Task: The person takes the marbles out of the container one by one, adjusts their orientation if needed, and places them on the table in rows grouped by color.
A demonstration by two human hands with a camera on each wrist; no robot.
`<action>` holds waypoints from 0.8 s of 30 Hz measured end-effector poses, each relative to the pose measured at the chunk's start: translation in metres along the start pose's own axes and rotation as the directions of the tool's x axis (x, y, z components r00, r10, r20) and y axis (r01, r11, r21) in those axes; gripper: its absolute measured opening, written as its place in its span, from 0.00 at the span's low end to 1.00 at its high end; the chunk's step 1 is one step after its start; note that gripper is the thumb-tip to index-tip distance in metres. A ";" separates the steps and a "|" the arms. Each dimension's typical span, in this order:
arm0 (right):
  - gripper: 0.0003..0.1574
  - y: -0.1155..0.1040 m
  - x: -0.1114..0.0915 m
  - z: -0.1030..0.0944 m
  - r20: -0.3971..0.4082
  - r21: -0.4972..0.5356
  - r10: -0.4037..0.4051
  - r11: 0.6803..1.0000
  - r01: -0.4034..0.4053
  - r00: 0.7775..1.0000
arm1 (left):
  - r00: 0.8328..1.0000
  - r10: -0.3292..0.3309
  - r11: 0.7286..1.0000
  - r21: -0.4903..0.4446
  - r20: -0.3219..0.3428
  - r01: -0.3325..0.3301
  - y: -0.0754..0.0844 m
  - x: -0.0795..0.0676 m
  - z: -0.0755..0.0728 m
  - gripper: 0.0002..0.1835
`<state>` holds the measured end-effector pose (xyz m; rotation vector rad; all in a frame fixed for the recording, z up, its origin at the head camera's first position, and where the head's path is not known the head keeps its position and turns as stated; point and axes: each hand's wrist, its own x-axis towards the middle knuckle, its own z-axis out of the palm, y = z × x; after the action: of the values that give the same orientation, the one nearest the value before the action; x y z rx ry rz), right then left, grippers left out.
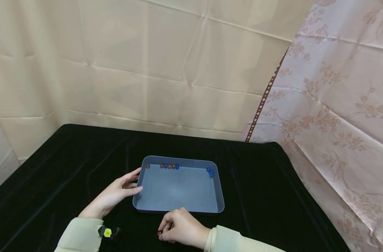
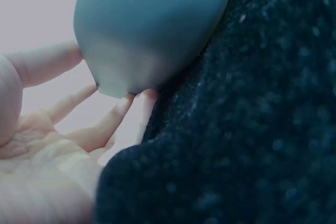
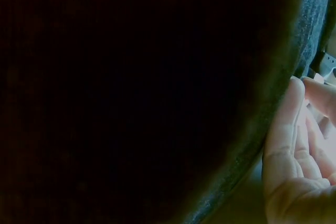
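Observation:
A grey-blue rectangular tray (image 1: 178, 189) lies on the black cloth. My left hand (image 1: 118, 192) rests against its left side, thumb at the rim and fingers extended. In the left wrist view the fingertips (image 2: 144, 95) touch the tray's outer wall (image 2: 147, 30). Below the tray's near edge, my right hand (image 1: 183, 229) pinches a small reddish-brown marble (image 1: 159, 232) between thumb and fingers. The right wrist view shows thumb and fingertip together, the marble unclear there. Along the tray's far wall sits a row of brown and blue marbles (image 1: 169, 166).
One brown marble (image 1: 148, 166) sits alone in the far left corner of the tray. Several blue marbles (image 1: 211, 173) cluster at its far right. The black-covered table (image 1: 257, 182) extends on both sides, with a cream curtain (image 1: 163, 70) behind and a floral curtain (image 1: 336, 105) at right.

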<state>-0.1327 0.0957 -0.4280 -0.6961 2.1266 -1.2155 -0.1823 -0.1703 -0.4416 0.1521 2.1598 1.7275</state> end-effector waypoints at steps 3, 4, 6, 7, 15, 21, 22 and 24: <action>0.03 0.000 0.001 0.000 -0.002 0.001 0.008 1.000 -0.008 1.000 | 1.000 0.001 1.000 -0.002 -0.001 -0.001 0.000 -0.001 0.000 0.39; 0.03 -0.001 0.001 0.001 -0.004 0.002 0.011 1.000 -0.011 1.000 | 1.000 0.001 1.000 -0.002 -0.001 -0.002 0.000 -0.001 0.000 0.39; 0.03 -0.001 0.001 0.001 -0.008 0.001 0.017 1.000 -0.017 1.000 | 1.000 0.004 1.000 -0.003 -0.001 -0.004 0.000 -0.001 0.000 0.39; 0.03 -0.001 0.001 0.001 -0.010 0.000 0.020 1.000 -0.020 1.000 | 1.000 0.004 1.000 -0.004 -0.001 -0.004 0.000 -0.001 0.000 0.39; 0.03 -0.001 0.001 0.001 -0.007 0.008 0.029 1.000 -0.029 1.000 | 1.000 0.004 1.000 -0.004 0.000 -0.004 0.000 -0.001 0.001 0.39; 0.04 -0.001 0.001 0.000 -0.001 0.023 0.025 0.999 -0.025 1.000 | 1.000 -0.004 1.000 -0.005 0.002 0.004 0.000 0.000 0.000 0.40; 0.05 -0.001 0.000 0.000 0.000 0.027 0.026 0.999 -0.026 1.000 | 1.000 -0.003 1.000 -0.004 0.003 0.003 0.000 0.000 -0.001 0.40; 0.05 -0.001 0.000 -0.001 0.004 0.031 0.024 0.999 -0.024 1.000 | 1.000 -0.003 1.000 -0.002 0.004 0.003 -0.001 0.001 -0.001 0.40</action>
<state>-0.1331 0.0957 -0.4266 -0.6563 2.1032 -1.2311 -0.1837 -0.1715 -0.4422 0.1510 2.1546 1.7257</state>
